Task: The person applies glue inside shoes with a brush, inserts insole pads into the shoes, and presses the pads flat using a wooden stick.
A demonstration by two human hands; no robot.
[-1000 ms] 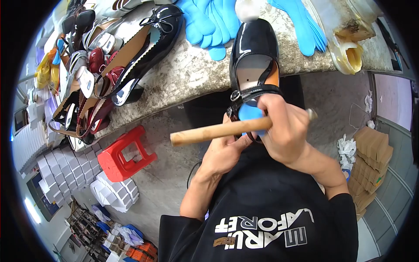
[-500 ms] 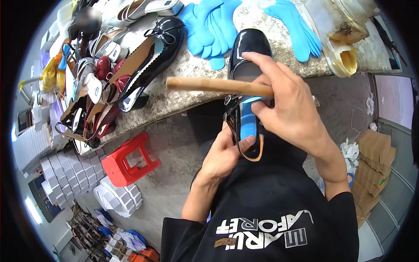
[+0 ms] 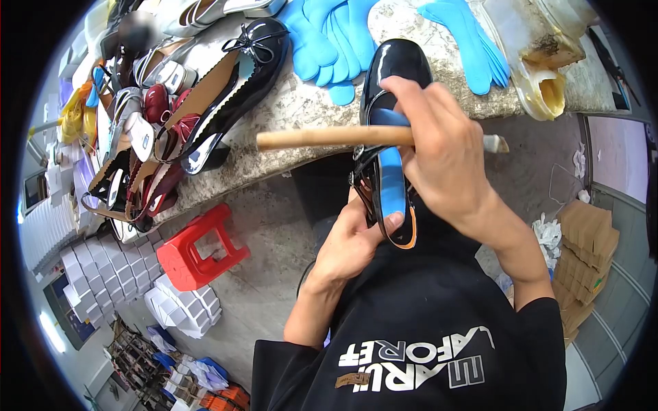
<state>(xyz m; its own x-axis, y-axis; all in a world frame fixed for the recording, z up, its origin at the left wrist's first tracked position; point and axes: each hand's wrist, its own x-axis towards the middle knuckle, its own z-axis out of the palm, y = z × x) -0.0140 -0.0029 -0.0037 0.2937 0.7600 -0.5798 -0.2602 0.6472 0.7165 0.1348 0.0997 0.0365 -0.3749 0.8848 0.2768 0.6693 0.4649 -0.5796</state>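
Note:
A glossy black strapped shoe [image 3: 404,61] points away from me, its toe over the bench edge. Inside it lies a blue insole [image 3: 391,179]. My left hand [image 3: 353,233] grips the shoe near the heel, with the thumb on the insole's heel end. Above the shoe, my right hand [image 3: 449,151] is closed round a round wooden stick [image 3: 322,138] lying crosswise, whose right end looks whitish. The right index finger reaches to the shoe's upper near the toe, and that hand hides part of the shoe's right side.
Blue insoles [image 3: 322,41] lie on the worn bench [image 3: 260,147], with another stack [image 3: 473,51] further right. A glue-stained container [image 3: 541,92] stands at the right. Several shoes [image 3: 240,82] crowd the left. A red stool [image 3: 195,253] and brown cartons [image 3: 582,253] are below.
The blue insole now shows further forward in the shoe, towards the toe. My right hand has shifted slightly right and turned, and the stick's whitish right end has come into view.

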